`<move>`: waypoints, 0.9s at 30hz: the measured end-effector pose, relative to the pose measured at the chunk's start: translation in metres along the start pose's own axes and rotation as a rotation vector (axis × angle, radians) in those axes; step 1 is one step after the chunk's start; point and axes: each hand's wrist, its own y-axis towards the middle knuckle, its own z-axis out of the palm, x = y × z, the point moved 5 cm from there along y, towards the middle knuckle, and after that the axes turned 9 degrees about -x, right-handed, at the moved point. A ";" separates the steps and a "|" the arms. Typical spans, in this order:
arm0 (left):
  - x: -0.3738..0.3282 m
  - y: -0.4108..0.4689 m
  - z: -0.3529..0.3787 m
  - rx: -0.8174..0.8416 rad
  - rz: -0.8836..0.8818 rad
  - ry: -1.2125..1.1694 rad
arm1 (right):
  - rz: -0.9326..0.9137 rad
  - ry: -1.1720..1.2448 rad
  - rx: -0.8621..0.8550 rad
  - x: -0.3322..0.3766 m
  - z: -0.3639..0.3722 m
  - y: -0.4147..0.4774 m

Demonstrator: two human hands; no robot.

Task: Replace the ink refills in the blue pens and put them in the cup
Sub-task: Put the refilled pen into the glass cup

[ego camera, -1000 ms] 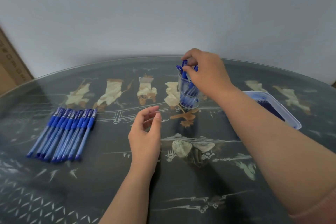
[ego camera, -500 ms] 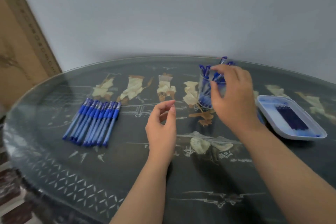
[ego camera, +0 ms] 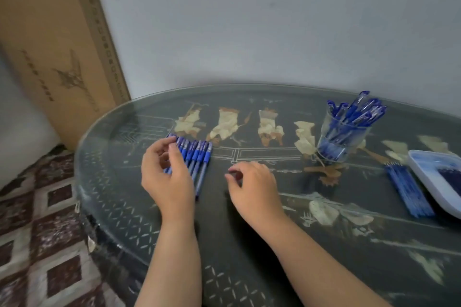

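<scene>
Both forearms come in from the bottom edge over a dark, glass-topped table with pale inlay. Left hand sits over the left end of a row of blue pens. Its fingers are curved and its thumb lies against the barrels, covering several pens, and whether it actually pinches one cannot be told. Right hand is just right of the row, apart from it, low over the table. Its fingers are loosely curled with thumb and forefinger close together, and nothing is visible in them. The row of pens lies flat, side by side, caps toward the far side. Well to the right, a bundle of loose blue refills lies on the table, just beside a white tray cut off by the right edge. The tray holds more dark refills. Farther back, between the row and the tray, stands a clear cup, upright, packed with blue pens fanning out to the right. Patterned floor tiles show at left. A cardboard box leans against the grey wall behind the table.
</scene>
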 end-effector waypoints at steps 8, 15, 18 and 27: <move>0.002 0.000 0.001 0.004 -0.058 0.037 | 0.200 -0.123 0.001 0.035 0.043 0.027; 0.003 0.000 0.000 -0.002 -0.100 0.019 | 0.298 -0.127 -0.016 0.041 0.050 0.030; 0.005 0.000 0.000 -0.002 -0.112 0.015 | 0.345 -0.100 0.000 0.042 0.050 0.033; 0.002 -0.001 0.002 0.007 -0.029 0.049 | 0.401 0.033 -0.060 0.027 0.027 0.032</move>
